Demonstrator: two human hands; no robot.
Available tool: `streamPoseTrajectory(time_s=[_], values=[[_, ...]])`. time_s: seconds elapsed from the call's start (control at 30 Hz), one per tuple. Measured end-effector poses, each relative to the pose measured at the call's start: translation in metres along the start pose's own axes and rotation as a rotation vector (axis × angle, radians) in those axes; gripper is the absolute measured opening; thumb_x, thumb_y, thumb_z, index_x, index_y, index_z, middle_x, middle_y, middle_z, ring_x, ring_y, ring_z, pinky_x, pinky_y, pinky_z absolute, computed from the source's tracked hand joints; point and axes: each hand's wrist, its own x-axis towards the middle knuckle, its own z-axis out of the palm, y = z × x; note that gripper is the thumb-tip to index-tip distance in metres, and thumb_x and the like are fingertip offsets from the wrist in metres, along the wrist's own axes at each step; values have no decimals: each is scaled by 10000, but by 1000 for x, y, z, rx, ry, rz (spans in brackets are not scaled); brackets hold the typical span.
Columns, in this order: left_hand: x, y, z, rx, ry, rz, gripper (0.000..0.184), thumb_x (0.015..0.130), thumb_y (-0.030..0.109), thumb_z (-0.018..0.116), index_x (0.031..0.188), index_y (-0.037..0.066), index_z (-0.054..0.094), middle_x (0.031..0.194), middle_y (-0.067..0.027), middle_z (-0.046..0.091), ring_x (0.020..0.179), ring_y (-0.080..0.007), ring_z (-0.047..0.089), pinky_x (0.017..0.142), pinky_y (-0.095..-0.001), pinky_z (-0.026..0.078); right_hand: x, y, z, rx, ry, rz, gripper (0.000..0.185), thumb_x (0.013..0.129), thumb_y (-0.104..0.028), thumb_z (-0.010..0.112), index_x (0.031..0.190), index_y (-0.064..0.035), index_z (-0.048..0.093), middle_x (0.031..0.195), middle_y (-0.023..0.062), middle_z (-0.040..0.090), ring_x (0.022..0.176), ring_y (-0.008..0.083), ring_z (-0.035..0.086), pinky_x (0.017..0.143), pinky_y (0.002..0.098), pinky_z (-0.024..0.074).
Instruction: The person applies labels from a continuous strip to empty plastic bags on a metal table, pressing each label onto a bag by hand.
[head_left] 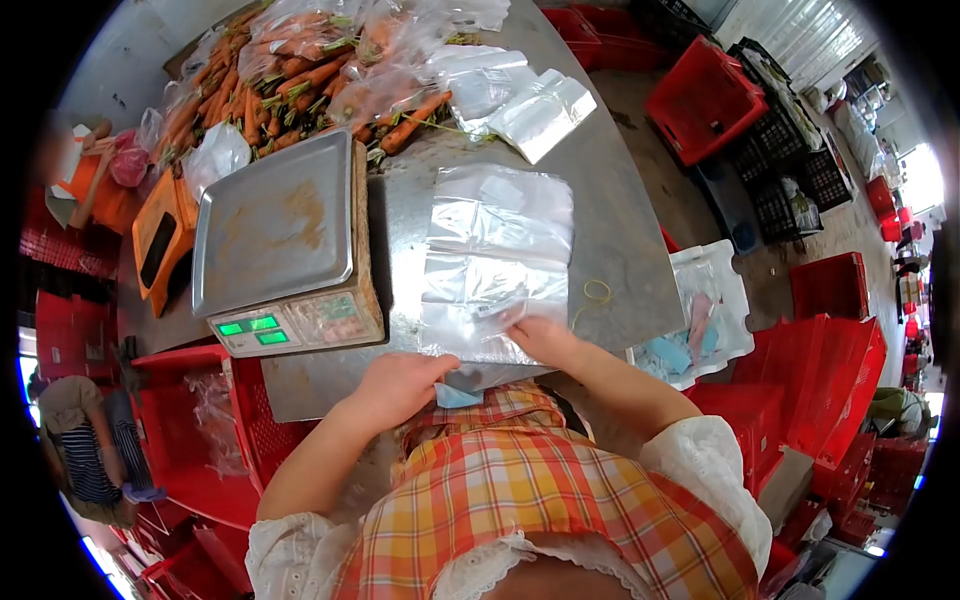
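I have flat, shiny clear plastic bags (498,250) centred on the grey metal counter (625,275), probably for two-handed reach, left hand (395,388) seemingly closed on a thin pale-blue slip (458,397), right hand (548,343) half-curled over them, grip unclear.

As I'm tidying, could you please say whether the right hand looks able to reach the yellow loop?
Probably yes: the yellow loop lies near the right hand, with nothing visible between them.

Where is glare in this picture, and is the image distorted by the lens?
Head view: white glare on the plastic bags; head view: wide-angle bending curves the metal table, and corners go black; head view: a bright opening, far right, looks washed out.
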Motion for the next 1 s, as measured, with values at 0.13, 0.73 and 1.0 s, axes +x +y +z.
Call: streamPoseTrajectory(time_s=[0.13,0.73,1.0], values=[[1,-3,3,123,112,212,149,733,125,640,877,157,615,759,-10,611,745,-232,601,646,-351,470,10,-28,-35,-259,-416,160,391,908,-381,463,1122,-83,598,1065,130,619,990,298,581,841,369,463],[59,-7,22,-399,328,-218,76,793,123,604,835,61,614,746,-77,637,683,-254,606,624,-341,468,45,-35,-92,-142,513,55,170,788,-150,611,931,-68,656,947,140,644,836,320,603,725,362,486],[99,-52,64,-283,232,-520,206,759,256,638,754,50,637,648,-103,625,593,-223,596,565,-338,459,-2,-19,-1,216,106,58,288,889,-123,473,1158,-62,557,1153,148,576,1060,312,547,902,367,440]])
